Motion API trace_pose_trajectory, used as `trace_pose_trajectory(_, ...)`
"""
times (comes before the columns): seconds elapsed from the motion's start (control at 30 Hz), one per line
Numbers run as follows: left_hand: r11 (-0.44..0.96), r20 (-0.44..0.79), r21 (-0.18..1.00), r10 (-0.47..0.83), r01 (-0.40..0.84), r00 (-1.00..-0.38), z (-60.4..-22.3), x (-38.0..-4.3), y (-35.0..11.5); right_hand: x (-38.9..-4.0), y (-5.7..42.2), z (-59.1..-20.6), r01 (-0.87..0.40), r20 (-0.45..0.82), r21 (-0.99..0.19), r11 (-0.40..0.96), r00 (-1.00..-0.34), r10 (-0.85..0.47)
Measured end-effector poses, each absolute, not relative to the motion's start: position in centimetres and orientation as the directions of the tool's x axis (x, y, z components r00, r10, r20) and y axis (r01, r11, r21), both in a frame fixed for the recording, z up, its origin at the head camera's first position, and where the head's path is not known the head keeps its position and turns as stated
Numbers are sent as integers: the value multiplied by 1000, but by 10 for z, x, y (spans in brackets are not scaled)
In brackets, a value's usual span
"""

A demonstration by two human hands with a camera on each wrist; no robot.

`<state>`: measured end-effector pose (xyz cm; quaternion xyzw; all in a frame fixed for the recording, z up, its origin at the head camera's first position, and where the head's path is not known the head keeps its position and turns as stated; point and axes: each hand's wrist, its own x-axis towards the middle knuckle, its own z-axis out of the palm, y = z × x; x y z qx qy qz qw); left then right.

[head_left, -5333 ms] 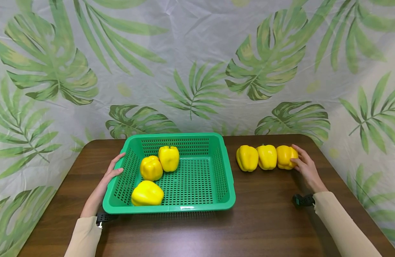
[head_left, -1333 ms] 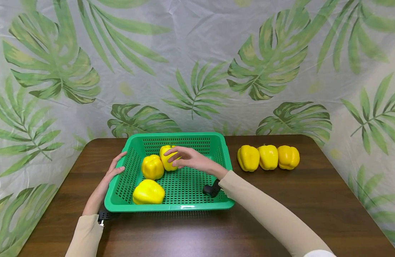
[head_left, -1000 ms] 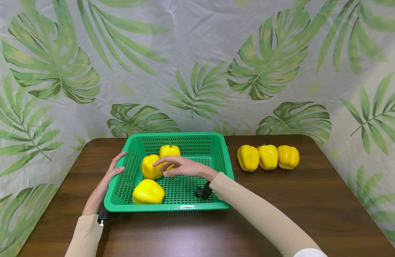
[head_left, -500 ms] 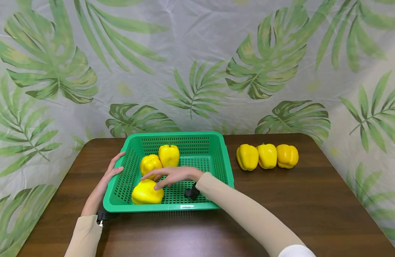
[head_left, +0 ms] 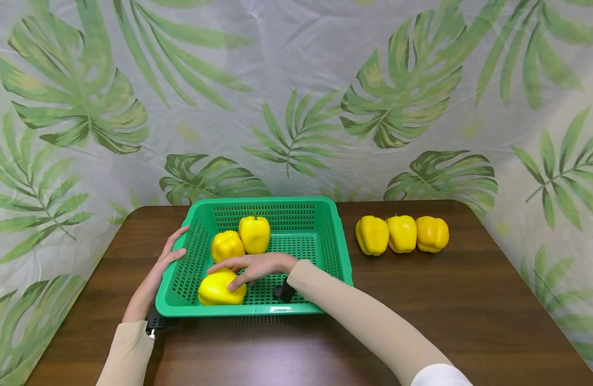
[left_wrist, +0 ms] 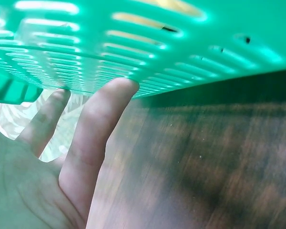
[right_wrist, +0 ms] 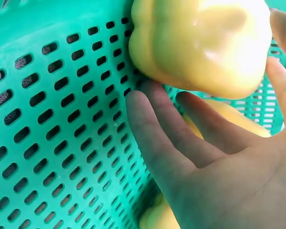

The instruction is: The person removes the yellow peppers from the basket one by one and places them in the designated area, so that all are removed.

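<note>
A green perforated plastic basket (head_left: 262, 310) holds three yellow bell peppers. My right hand (head_left: 259, 266) reaches into it and holds the front-left bell pepper (head_left: 210, 289), thumb on its near right side and fingers behind it. In the right wrist view my fingers (right_wrist: 148, 119) lie around this pepper (right_wrist: 205, 43). Behind it rest a second pepper (head_left: 227, 245) and a third pepper (head_left: 254, 234), side by side. My left hand (head_left: 157, 271) touches the basket's left side from outside. In the left wrist view its straight fingertips meet the slotted wall (left_wrist: 148, 62).
Three more yellow peppers stand in a row right of the basket: a left one (head_left: 372, 236), a middle one (head_left: 402, 234) and a right one (head_left: 432, 234). The dark wooden table (head_left: 296, 354) ends at a leaf-printed cloth (head_left: 296, 80) behind.
My right hand has left the rightmost pepper on the table, moved over the basket's back pepper, then come forward and down onto the front-left one. The left hand and the peppers have stayed put.
</note>
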<state>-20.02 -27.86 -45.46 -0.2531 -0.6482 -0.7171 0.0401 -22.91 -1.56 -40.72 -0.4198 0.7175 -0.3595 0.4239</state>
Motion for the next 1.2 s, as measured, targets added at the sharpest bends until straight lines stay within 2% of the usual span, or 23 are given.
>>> trace_pose_trajectory(0.2, -151, 376, 925, 252, 348, -892, -454, -199, -278, -227, -18, -408, -286, -312, -870, 402, -313, -897)
trace_pose_trajectory(0.43, -131, 334, 942, 249, 310, -909, -453, -196, -278, -227, -16, -408, -259, -281, -884, 390, -372, -885)
trace_pose_trajectory(0.8, -153, 343, 937, 239, 314, -908, -453, -194, -277, -230, -2, -396, -204, -303, -890, 407, -400, -865)
trace_pose_trajectory(1.2, -147, 352, 934, 238, 325, -905, -453, -196, -277, -232, 13, -389, -141, -242, -935, 325, -418, -876)
